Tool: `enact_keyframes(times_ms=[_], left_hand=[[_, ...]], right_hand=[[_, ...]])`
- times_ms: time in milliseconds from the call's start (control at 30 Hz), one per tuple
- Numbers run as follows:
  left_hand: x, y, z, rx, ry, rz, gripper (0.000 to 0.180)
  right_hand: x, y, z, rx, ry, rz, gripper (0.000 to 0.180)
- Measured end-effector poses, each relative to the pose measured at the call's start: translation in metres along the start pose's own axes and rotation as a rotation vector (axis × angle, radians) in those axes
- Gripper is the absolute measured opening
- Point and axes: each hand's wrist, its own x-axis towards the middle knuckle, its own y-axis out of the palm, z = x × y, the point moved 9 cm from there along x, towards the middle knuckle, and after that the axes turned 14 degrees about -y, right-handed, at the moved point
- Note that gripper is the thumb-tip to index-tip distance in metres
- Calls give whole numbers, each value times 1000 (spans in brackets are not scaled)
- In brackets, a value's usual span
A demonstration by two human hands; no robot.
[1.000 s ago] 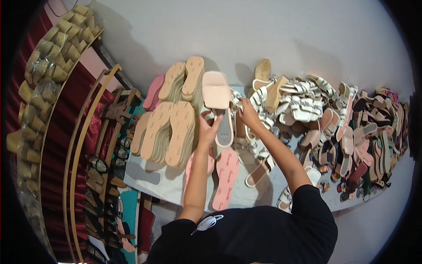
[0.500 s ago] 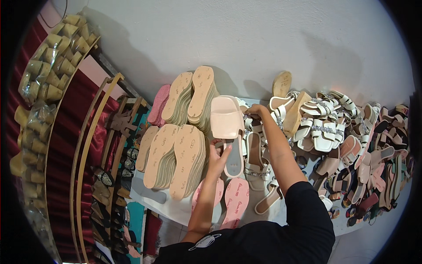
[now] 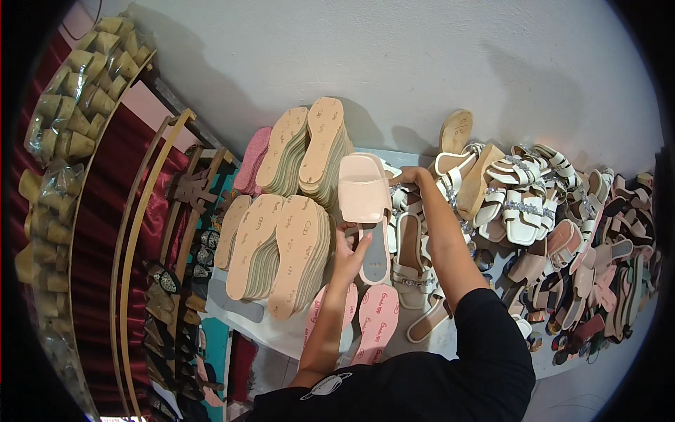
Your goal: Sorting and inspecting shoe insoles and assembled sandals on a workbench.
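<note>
Item: pale pink wide-strap slide sandal (image 3: 364, 200), held over the worktop's middle. Left hand (image 3: 349, 252) fingers closed on its heel; right hand (image 3: 411, 175) pinching its far side. Judged mid-assembly: tan sole stacks (image 3: 292, 257) remain unbuilt; finished white strappy sandals (image 3: 524, 200) heaped rightward.

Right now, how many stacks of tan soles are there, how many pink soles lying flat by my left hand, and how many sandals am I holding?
Tan sole stacks: 5
Pink soles lying flat: 2
Pink sandal, at the left hand and right hand: 1
Total: 8
</note>
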Motion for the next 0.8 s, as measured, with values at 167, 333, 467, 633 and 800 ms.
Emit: enact_keyframes(times_ms=[167,333,467,633,800], left_hand=[[-1,-32,0,32,71,-88,46],[4,-24,-1,-3,-8,-75,45],[3,-32,-3,6,39,-87,46],[-10,-12,-43,27,213,-44,51],[-35,16,-76,1,182,45,45]], right_hand=[[-41,20,70,13,-211,-138,98],[-86,-17,77,269,-454,-484,86],[-139,-37,107,484,-647,-701,63],[-186,-52,114,559,-723,-1030,55],[-224,-84,113,732,-796,-1407,55]])
